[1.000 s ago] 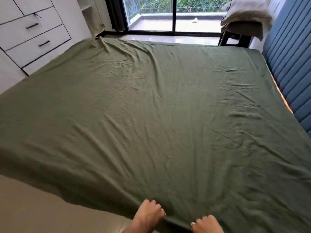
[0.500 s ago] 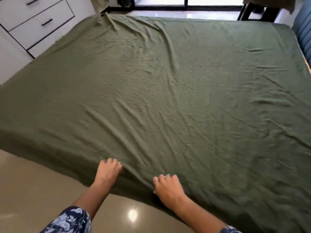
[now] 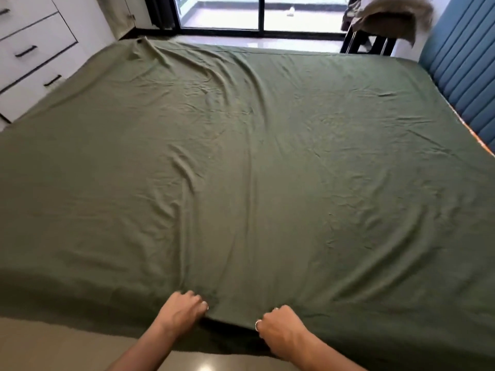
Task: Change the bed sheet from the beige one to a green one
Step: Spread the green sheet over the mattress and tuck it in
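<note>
Head view: green sheet (image 3: 267, 170) was spread over whole bed, wrinkled, long folds run from 6 o'clock edge toward 11 o'clock corner. Left hand (image 3: 182, 311) and right hand (image 3: 278, 328) were seen at 6 o'clock, fingers curled, sheet's near edge gripped by both. Beige sheet (image 3: 388, 16) was heaped on chair (image 3: 372, 44) at 1 o'clock. Drawers (image 3: 32, 57) at 10 o'clock.
</note>
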